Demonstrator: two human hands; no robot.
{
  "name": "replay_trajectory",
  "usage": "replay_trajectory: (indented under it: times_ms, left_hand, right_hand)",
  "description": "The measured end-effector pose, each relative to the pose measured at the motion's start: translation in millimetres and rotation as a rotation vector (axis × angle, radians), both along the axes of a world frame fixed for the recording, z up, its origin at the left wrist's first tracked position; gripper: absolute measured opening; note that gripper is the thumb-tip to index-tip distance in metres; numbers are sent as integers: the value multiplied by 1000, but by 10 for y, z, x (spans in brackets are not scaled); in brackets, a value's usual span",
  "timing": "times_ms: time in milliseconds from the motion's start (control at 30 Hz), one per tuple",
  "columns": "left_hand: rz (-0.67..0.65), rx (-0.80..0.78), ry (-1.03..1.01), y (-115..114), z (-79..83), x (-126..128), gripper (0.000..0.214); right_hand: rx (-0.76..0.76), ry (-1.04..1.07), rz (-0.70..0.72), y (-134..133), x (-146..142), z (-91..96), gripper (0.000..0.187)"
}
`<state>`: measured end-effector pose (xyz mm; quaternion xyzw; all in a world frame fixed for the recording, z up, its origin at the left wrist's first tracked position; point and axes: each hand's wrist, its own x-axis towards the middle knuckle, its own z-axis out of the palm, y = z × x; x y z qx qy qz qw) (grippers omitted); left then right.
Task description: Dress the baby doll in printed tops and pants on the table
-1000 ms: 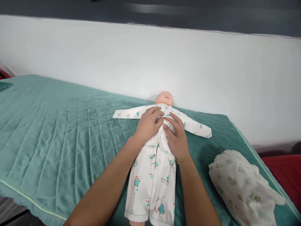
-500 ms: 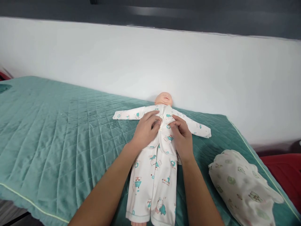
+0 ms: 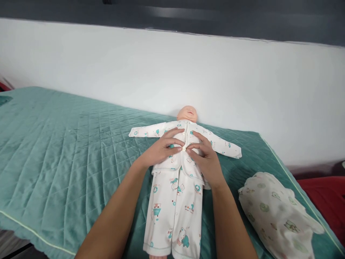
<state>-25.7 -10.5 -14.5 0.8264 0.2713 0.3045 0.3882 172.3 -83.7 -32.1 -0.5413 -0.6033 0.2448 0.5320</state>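
A baby doll (image 3: 188,113) lies on its back on a green quilted bed cover (image 3: 67,144), dressed in a white printed sleepsuit (image 3: 174,201) with its sleeves spread out. My left hand (image 3: 161,150) and my right hand (image 3: 205,157) rest on the doll's chest. Their fingertips pinch the two front edges of the sleepsuit together at a small button (image 3: 184,148) on the middle seam.
A white pillow with a green animal print (image 3: 277,216) lies on the cover at the right. A white wall (image 3: 172,72) runs right behind the doll's head. Something red (image 3: 326,201) shows beyond the bed's right edge.
Both hands have shifted slightly lower on the chest, from the upper button to one below it. The doll has not moved.
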Motion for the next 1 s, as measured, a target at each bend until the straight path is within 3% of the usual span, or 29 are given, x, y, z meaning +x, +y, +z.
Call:
replay_trajectory:
  times_ms: [333, 1000]
  left_hand:
    - [43, -60, -4, -30, 62, 11, 16]
    - [-12, -69, -43, 3, 61, 8, 12]
  right_hand:
    - [5, -60, -21, 0, -90, 58, 14]
    - [11, -89, 18, 11, -49, 16, 8]
